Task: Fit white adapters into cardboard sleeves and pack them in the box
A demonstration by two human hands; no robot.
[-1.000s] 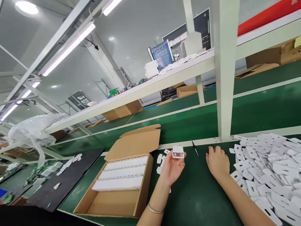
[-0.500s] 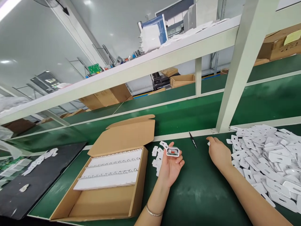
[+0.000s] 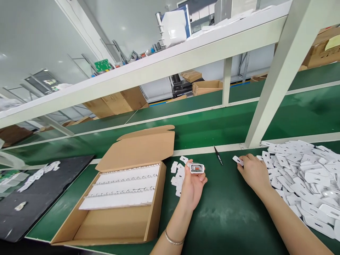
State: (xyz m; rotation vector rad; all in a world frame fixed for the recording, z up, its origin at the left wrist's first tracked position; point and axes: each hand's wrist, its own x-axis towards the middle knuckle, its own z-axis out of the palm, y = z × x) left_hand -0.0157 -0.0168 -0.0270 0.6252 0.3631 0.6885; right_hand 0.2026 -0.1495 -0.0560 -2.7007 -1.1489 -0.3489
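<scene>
My left hand is closed around a small white housing, its open end facing me and a small red part showing inside. My right hand pinches a flat white plate with a slot, at the left edge of a large pile of similar white plates. A few loose white plates lie just left of my left hand. Between the hands and farther back, a black pen-like tool lies on the green table.
An open cardboard box with rows of white pieces stands on the left. Beyond it lies a black mat with white parts. A pale post and raised shelf cross behind the table.
My right hand has shifted slightly right, and the slotted plate in its fingers now shows much more. My left hand still holds the housing. The camera view has shifted slightly.
</scene>
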